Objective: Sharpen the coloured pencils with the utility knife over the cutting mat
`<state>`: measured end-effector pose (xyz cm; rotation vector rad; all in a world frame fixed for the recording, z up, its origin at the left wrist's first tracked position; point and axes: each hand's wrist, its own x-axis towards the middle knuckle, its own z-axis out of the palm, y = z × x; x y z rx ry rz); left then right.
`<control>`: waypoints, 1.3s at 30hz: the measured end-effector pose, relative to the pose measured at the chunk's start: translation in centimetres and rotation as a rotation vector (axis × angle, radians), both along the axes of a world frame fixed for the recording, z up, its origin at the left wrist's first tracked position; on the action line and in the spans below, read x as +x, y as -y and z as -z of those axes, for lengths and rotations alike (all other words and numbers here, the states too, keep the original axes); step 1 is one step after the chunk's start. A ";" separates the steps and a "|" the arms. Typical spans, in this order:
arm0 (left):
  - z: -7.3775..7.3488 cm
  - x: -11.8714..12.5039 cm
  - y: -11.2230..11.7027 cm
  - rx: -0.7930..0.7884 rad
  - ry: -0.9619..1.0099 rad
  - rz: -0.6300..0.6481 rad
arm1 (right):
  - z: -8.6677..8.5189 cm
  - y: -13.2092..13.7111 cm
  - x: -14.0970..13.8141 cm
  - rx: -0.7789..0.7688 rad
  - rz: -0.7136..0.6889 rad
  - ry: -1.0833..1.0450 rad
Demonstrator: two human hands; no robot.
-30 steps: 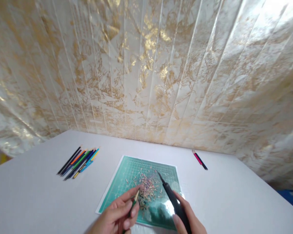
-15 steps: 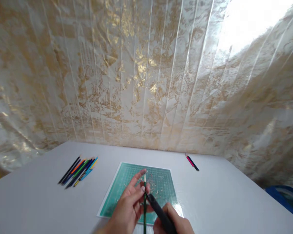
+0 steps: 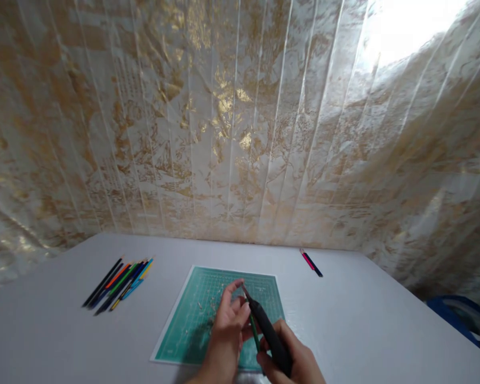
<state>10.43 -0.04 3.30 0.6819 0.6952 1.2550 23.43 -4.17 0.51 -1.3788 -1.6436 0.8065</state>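
My left hand [image 3: 228,333] is closed round a dark green pencil [image 3: 255,332], its index finger stretched up beside the pencil's tip. In my right hand [image 3: 296,354] is a knife with a thick black handle [image 3: 270,333]. The thin blade lies along the upper end of the pencil, close to my left fingertip, and the knife partly covers the pencil. Both hands are over a green cutting mat [image 3: 180,314] with a printed grid. Small wood shavings [image 3: 213,305] are scattered on the mat left of the pencil.
A bunch of several coloured pencils [image 3: 122,282] lies on the white table [image 3: 360,320] at the left. Two more pencils, pink and black [image 3: 311,263], lie at the back right. A shiny patterned sheet [image 3: 224,133] hangs behind. Something blue [image 3: 456,320] shows beyond the right edge.
The knife blade has moved up from the pencil's middle to its tip. The pencil, upright before, now tilts with its tip leaning left. The view has shifted slightly.
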 end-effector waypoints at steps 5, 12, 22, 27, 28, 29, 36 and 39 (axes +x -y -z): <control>-0.2 -0.4 -0.9 0.056 -0.130 -0.010 | -0.7 -2.3 4.4 0.043 0.072 0.169; 2.2 -5.1 -3.2 0.106 -0.272 -0.156 | -0.6 -10.6 20.0 -0.026 0.496 0.547; 6.8 -6.9 -4.2 0.081 -0.252 -0.286 | 2.0 -15.9 23.4 -0.139 0.644 0.819; 6.3 -7.0 -4.0 0.049 -0.210 -0.289 | 2.1 -16.1 22.9 -0.160 0.606 0.878; 6.2 -7.0 -4.0 0.045 -0.203 -0.290 | 2.1 -16.1 22.8 -0.160 0.598 0.885; 6.2 -7.0 -3.9 0.042 -0.198 -0.293 | 2.1 -16.1 22.8 -0.161 0.593 0.891; 6.5 -6.7 -3.9 0.080 -0.275 -0.295 | 2.4 -16.2 22.5 -0.148 0.585 0.916; 6.7 -6.8 -3.9 0.088 -0.283 -0.297 | 2.5 -16.2 22.5 -0.139 0.592 0.906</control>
